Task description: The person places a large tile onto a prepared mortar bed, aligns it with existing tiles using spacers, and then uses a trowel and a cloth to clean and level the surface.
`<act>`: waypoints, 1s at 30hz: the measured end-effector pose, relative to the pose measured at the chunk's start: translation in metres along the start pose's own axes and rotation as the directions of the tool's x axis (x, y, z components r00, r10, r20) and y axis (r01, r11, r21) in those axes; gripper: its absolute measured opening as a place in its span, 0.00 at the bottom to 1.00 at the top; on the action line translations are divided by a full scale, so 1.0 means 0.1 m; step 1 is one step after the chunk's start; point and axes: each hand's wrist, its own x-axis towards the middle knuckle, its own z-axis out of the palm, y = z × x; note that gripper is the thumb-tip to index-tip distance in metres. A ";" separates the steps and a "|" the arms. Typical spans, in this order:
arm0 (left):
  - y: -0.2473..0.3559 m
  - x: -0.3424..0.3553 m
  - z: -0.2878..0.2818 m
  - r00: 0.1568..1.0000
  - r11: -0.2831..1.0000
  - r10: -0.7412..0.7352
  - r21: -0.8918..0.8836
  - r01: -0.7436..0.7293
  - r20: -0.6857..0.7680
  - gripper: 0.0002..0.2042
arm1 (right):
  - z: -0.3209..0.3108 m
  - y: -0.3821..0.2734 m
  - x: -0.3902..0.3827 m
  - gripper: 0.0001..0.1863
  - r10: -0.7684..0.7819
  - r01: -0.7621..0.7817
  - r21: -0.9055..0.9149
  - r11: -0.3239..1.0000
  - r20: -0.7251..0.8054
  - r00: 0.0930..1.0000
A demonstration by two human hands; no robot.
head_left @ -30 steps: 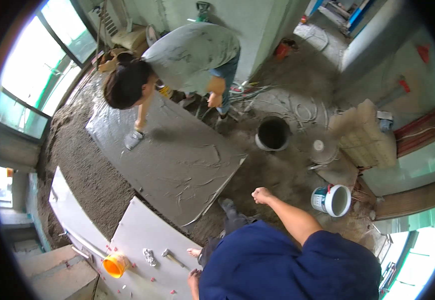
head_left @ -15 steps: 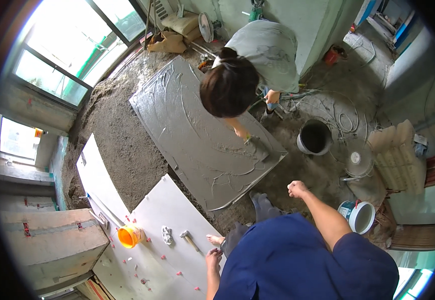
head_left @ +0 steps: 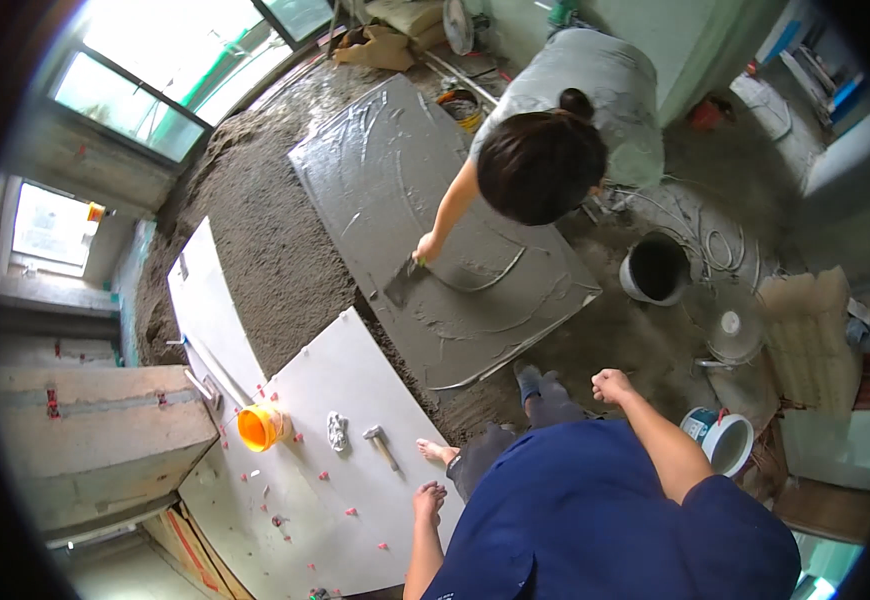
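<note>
My right hand [head_left: 610, 387] is closed in a fist at the end of a bent arm, above the grey floor, and nothing shows in it. Low over the white tiles, my left hand [head_left: 430, 502] has its fingers curled in, with no object visible. The closest tool to it is a hammer [head_left: 381, 447], lying loose on a large white tile [head_left: 340, 365]. Beyond my feet, a co-worker bends over a big slab coated in wet grey mortar [head_left: 375, 170]. The co-worker's hand [head_left: 425, 250] presses a notched-looking trowel [head_left: 401, 284] into that coating.
An orange bucket [head_left: 258, 428], a crumpled white bundle [head_left: 337, 431] and several red tile clips [head_left: 324, 476] are on the laid tiles. Rough sand-coloured bedding [head_left: 255, 240] borders them. At right stand a dark-filled bucket [head_left: 655, 269], a white bucket [head_left: 727, 445] and coiled cables [head_left: 720, 250].
The co-worker's trowel has swept left across the mortar, and the co-worker's head has shifted right in the view. My view has turned slightly; both my hands stay curled.
</note>
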 end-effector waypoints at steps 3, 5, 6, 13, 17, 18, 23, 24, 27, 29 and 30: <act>0.13 -0.03 0.15 0.999 0.998 -0.035 0.045 0.036 -0.023 0.14 | -0.03 0.01 -0.04 0.06 0.001 -0.001 -0.003 1.000 -0.009 1.000; 0.14 -0.03 0.21 1.000 0.989 -0.015 0.145 0.019 -0.027 0.15 | -0.07 -0.01 -0.03 0.07 0.011 -0.011 0.008 1.000 -0.009 1.000; 0.12 -0.02 0.23 0.999 0.991 -0.020 0.130 0.024 -0.029 0.15 | -0.08 -0.05 -0.04 0.07 0.019 -0.019 -0.007 1.000 -0.016 1.000; 0.02 0.02 0.27 1.000 0.994 -0.006 0.108 0.005 0.008 0.15 | -0.23 -0.17 0.02 0.07 -0.038 0.034 -0.073 0.997 -0.054 0.998; -0.06 0.05 0.19 1.000 0.997 -0.004 0.080 0.003 0.003 0.15 | -0.17 -0.19 0.06 0.07 -0.050 0.049 -0.057 0.997 -0.022 0.998; -0.06 0.03 0.20 1.000 0.998 0.003 0.068 -0.004 0.012 0.14 | -0.15 -0.20 0.05 0.07 -0.048 0.047 -0.056 0.997 -0.018 0.999; 0.04 -0.07 0.37 0.999 0.999 -0.040 0.025 0.041 -0.025 0.12 | -0.16 -0.17 0.06 0.07 -0.028 0.028 -0.010 1.000 -0.001 1.000; 0.01 -0.06 0.32 0.999 0.998 -0.024 0.050 0.025 -0.024 0.13 | -0.12 -0.18 0.04 0.07 -0.038 0.038 -0.012 0.999 -0.003 0.999; -0.04 0.00 0.24 1.000 0.996 -0.013 0.091 0.013 0.007 0.15 | -0.08 -0.17 0.01 0.06 -0.040 0.039 -0.030 0.999 -0.017 0.999; -0.09 0.04 0.17 1.000 0.994 -0.016 0.105 0.018 -0.014 0.15 | -0.05 -0.18 -0.03 0.06 -0.025 0.024 -0.026 0.999 -0.010 1.000; -0.09 0.05 0.19 0.999 0.992 -0.022 0.125 0.025 -0.026 0.16 | -0.06 -0.18 -0.04 0.06 -0.022 0.022 -0.023 1.000 -0.024 0.999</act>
